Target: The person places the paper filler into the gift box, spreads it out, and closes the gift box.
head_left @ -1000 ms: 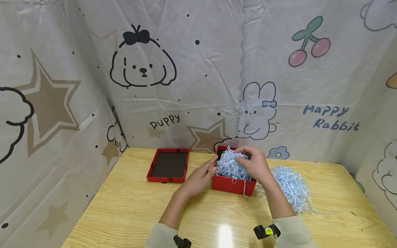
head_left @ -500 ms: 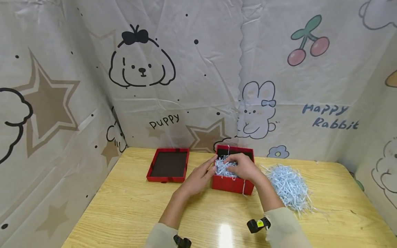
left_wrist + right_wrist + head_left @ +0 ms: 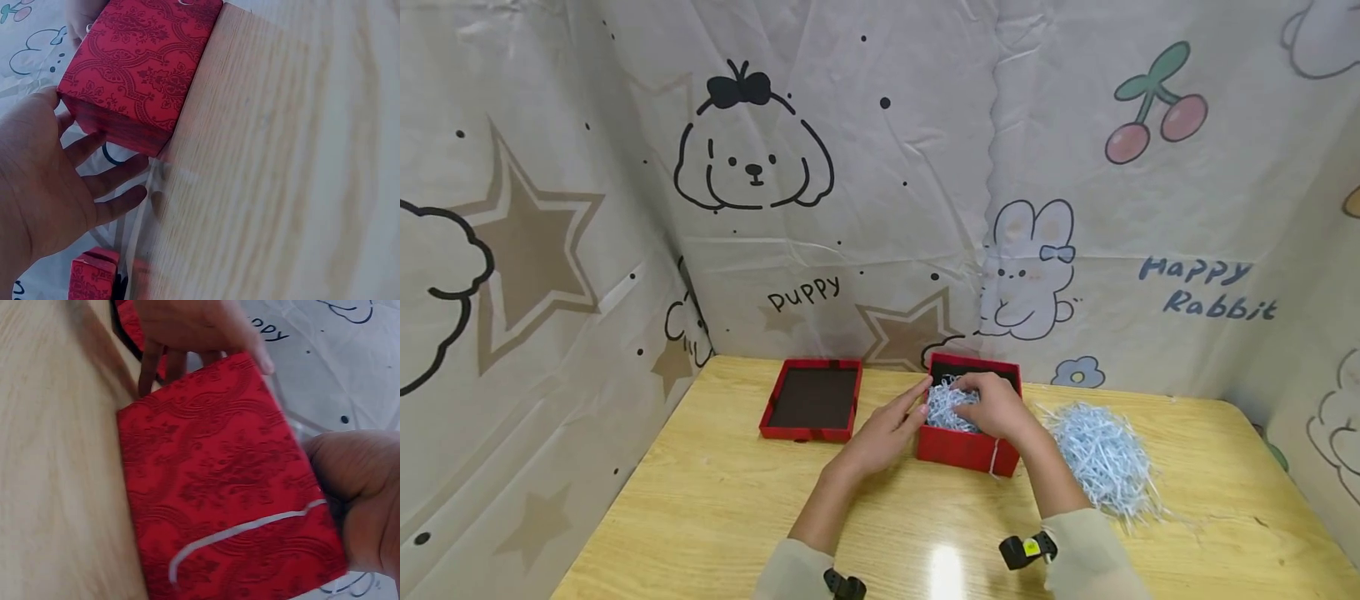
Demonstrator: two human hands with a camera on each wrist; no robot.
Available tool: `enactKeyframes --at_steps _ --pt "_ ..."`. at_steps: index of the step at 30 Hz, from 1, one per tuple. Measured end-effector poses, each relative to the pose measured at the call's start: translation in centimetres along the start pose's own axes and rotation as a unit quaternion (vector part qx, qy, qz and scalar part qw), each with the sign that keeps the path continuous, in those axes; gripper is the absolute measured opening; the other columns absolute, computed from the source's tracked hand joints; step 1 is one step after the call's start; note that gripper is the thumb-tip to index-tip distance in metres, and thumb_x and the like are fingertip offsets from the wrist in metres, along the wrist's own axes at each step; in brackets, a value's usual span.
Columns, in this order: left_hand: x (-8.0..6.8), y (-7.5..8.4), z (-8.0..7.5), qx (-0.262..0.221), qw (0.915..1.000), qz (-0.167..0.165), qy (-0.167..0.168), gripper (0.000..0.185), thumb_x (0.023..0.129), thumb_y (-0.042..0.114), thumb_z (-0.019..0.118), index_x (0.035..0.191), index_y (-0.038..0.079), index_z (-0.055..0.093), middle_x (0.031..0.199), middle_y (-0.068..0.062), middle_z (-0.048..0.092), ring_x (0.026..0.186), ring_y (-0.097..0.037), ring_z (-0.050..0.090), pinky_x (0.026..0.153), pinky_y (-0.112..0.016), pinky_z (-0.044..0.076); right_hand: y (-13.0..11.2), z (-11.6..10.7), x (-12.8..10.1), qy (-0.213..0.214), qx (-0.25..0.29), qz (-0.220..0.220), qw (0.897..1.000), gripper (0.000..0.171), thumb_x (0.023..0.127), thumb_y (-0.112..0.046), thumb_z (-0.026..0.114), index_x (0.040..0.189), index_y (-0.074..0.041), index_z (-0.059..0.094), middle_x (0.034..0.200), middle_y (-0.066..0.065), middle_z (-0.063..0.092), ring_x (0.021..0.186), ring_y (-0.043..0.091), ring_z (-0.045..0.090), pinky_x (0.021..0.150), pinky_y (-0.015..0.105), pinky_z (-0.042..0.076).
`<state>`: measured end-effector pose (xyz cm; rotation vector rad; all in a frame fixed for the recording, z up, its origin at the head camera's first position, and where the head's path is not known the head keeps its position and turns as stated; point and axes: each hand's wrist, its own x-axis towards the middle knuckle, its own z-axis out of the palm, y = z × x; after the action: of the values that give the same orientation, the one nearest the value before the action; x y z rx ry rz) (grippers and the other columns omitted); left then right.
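An open red patterned box (image 3: 966, 451) with a dark inside stands near the back of the table, partly filled with pale blue shredded paper (image 3: 947, 409). My left hand (image 3: 882, 437) rests against the box's left side, fingers extended; the left wrist view has them spread along that wall (image 3: 112, 125). Reaching in over the front rim, my right hand (image 3: 997, 410) holds some of the shreds between curved fingers and thumb, fingertips hidden among them. In the right wrist view, the box's red front (image 3: 231, 469) blocks most of that hand.
A loose pile of shredded paper (image 3: 1103, 458) lies right of the box. The red lid (image 3: 816, 398), dark inside up, sits to the left. A stray paper strand (image 3: 995, 458) hangs down the box's front. Behind the table hangs a printed cloth (image 3: 910, 208).
My right hand has moved left and lower into the box, and the shreds that heaped above its rim now sit down in its left part. My left hand stays at the side.
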<state>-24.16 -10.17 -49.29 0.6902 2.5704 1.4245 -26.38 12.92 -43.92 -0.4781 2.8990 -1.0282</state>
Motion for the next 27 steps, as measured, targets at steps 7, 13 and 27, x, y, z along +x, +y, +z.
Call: enactKeyframes --at_steps 7,13,27 --pt "0.3 0.0 0.2 0.005 0.9999 0.01 0.007 0.058 0.113 0.052 0.043 0.168 0.039 0.03 0.169 0.009 0.035 0.154 -0.021 0.038 0.125 -0.052 0.031 -0.3 -3.5 -1.6 0.004 0.052 -0.019 0.998 0.031 0.097 -0.005 0.074 0.126 0.006 0.07 0.124 0.023 0.071 0.116 0.041 0.067 0.1 0.056 0.055" --pt "0.2 -0.1 0.1 0.011 0.9999 0.009 0.008 0.058 0.113 0.051 0.043 0.168 0.037 0.03 0.17 0.009 0.034 0.155 -0.02 0.035 0.127 -0.049 0.029 1.3 -5.8 -4.1 0.029 0.085 0.012 0.996 0.035 0.1 -0.008 0.072 0.134 0.001 0.067 0.132 0.023 0.068 0.121 0.042 0.065 0.096 0.054 0.058" --pt "0.3 -0.5 0.4 0.0 0.9999 0.009 0.01 0.059 0.112 0.053 0.043 0.168 0.038 0.03 0.169 0.011 0.034 0.156 -0.018 0.033 0.127 -0.049 0.028 7.7 -7.4 -9.0 0.161 0.045 0.101 0.981 0.035 0.101 -0.008 0.071 0.135 0.001 0.065 0.134 0.028 0.064 0.123 0.047 0.06 0.098 0.059 0.055"
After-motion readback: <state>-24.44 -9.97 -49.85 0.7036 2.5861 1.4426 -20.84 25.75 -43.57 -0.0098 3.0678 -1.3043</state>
